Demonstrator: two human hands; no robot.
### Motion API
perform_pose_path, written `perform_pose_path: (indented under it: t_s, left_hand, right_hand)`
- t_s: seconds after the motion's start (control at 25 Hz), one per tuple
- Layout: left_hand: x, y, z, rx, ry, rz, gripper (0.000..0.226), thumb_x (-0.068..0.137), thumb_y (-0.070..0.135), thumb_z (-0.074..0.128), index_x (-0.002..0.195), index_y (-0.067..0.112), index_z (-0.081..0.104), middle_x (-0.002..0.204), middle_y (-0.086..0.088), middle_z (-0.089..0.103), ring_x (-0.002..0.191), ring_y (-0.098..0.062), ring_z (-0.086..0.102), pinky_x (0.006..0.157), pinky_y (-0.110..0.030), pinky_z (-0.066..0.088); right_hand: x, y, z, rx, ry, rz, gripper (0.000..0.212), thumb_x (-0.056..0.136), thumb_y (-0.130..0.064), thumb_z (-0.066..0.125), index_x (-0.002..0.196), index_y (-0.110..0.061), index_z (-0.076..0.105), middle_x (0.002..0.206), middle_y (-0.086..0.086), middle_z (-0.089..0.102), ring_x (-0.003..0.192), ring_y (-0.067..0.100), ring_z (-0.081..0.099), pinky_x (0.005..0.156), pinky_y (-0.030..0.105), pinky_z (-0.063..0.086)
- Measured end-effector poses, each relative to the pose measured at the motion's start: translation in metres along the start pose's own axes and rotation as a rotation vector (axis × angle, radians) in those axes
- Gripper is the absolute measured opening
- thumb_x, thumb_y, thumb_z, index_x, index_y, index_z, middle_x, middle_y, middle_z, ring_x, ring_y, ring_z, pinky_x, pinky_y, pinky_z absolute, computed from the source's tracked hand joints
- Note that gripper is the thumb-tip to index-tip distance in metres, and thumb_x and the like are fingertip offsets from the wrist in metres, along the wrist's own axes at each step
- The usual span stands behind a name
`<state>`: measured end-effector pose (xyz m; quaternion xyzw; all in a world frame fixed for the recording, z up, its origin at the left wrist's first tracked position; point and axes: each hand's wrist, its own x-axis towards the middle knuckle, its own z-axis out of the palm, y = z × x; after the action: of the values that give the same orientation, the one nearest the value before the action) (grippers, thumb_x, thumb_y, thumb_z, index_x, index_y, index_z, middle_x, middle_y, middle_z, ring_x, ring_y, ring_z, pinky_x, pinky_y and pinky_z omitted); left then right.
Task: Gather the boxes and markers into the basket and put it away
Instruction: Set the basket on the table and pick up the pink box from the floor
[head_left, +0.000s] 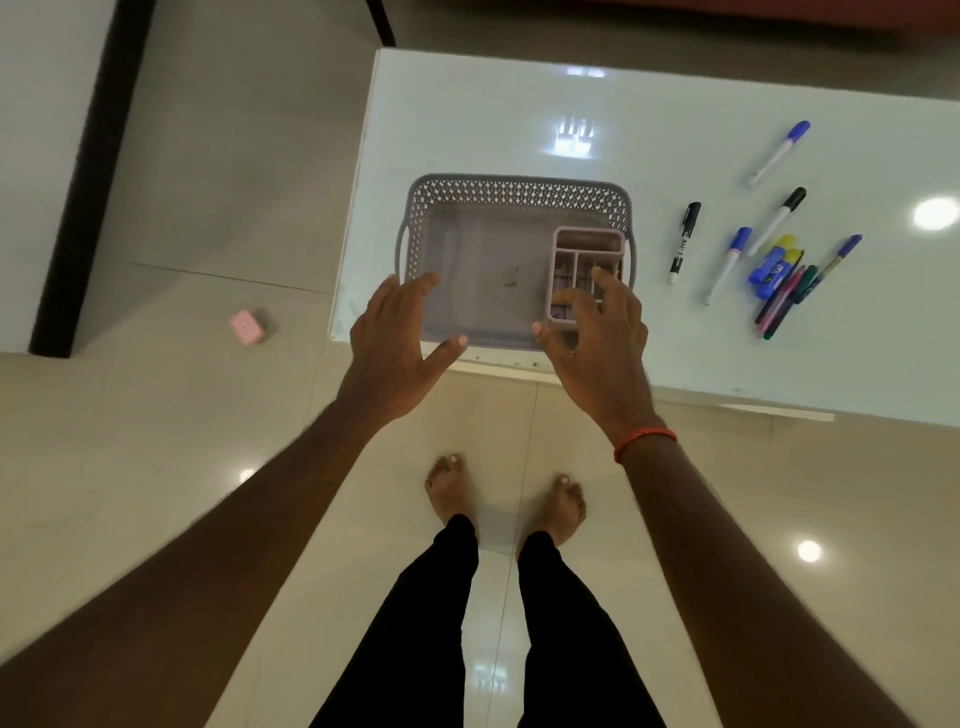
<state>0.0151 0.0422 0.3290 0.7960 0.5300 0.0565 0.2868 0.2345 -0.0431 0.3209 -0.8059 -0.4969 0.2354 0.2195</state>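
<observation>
While both hands, the left hand (397, 332) and right hand (597, 332), hovered with fingers spread and empty over the lattice basket (514, 208) holding a divided organizer box (587, 260), the markers (769, 260) lay loose on the table (467, 104), likely calling for a rightward reach next.

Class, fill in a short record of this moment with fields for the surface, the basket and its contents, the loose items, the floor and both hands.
Surface: white table
Basket: grey perforated basket at the table's near left corner
In basket: pink divided organiser, right end
Loose items: markers and pens on the table, right of the basket
Floor: small pink box, left of the table
Left hand: open, empty, above the basket's near left
Right hand: open, fingers spread over the organiser
</observation>
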Motion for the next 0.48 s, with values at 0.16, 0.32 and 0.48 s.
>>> perform_pose_path:
  t_s: [0.16,0.32,0.48]
  left_hand:
    - [-0.033,0.042,-0.041,-0.015,-0.045,0.015,0.071,0.088,0.059,0.053,0.147,0.024,0.038,0.156,-0.002,0.04,0.15,-0.028,0.024,0.115,-0.058,0.023]
    - [-0.059,0.074,-0.077,-0.036,-0.024,0.026,0.068,0.089,0.056,0.055,0.147,0.025,0.038,0.153,-0.002,0.042,0.148,-0.027,0.027,0.114,-0.057,0.025]
    - [-0.092,0.09,-0.11,-0.054,0.028,0.005,0.065,0.088,0.059,0.052,0.144,0.029,0.039,0.144,0.0,0.049,0.139,-0.021,0.038,0.11,-0.052,0.033]
  right_hand:
    - [-0.028,-0.031,-0.048,-0.005,-0.046,-0.053,0.041,0.09,-0.05,0.058,0.122,-0.025,0.058,0.148,0.006,0.037,0.141,0.026,0.028,0.11,0.049,0.03]
    - [-0.048,-0.056,-0.097,-0.037,-0.063,-0.091,0.041,0.089,-0.049,0.06,0.121,-0.023,0.06,0.137,0.004,0.046,0.135,0.024,0.033,0.107,0.046,0.032]
    - [-0.061,-0.076,-0.135,-0.062,-0.087,-0.146,0.04,0.09,-0.047,0.061,0.121,-0.022,0.061,0.134,0.001,0.051,0.137,0.023,0.033,0.108,0.044,0.03]
